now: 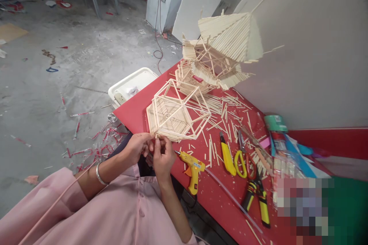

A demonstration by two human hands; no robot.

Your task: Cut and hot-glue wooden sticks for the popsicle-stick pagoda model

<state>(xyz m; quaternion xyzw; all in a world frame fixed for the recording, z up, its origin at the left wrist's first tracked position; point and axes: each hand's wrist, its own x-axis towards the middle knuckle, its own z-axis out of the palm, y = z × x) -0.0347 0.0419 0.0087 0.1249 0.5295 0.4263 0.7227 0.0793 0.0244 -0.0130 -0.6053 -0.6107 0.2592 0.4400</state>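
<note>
A white plastic tray with rounded corners sits beside the red table, holding a crumpled translucent plastic piece and a grey-green oblong item. At the table's right side lies a clear plastic packet with pale contents, too blurred to name. The open hexagonal frame of pale wooden sticks with a slatted panel lies on the table's near left part, its near edge just beyond the fingertips of both hands. The right hand pinches a short pale stick end between thumb and fingers at that edge; the left hand is curled right beside it, and whether it grips the stick too I cannot tell. A yellow glue gun with an orange trigger lies just right of the right hand, its nozzle pointing toward it.
</note>
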